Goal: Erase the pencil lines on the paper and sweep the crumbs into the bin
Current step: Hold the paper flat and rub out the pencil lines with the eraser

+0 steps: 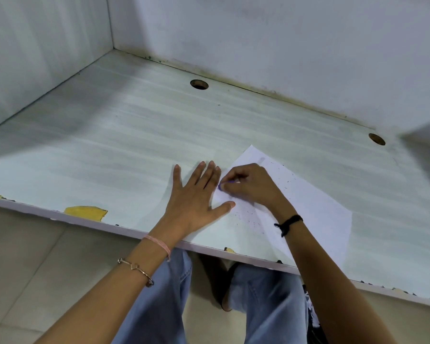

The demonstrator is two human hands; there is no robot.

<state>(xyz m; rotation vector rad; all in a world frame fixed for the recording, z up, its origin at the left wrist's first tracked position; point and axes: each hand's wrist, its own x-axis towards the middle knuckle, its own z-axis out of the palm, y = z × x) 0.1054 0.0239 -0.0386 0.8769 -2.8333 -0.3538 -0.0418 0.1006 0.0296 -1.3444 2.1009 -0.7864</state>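
Note:
A white sheet of paper (315,207) lies at an angle on the pale desk (124,135), its near corner reaching the front edge. Dark eraser crumbs (248,217) are scattered over it. My left hand (196,197) lies flat with fingers spread, pressing on the paper's left edge. My right hand (248,184) pinches a small eraser with a purple-blue side (227,182) and holds it down on the paper just right of my left fingertips. Most of the eraser is hidden by my fingers. No bin is in view.
Two round cable holes (199,84) (376,139) sit near the back of the desk. White walls close the desk on the left and back. The front edge has chipped yellow patches (86,211). My legs in blue jeans are below the desk.

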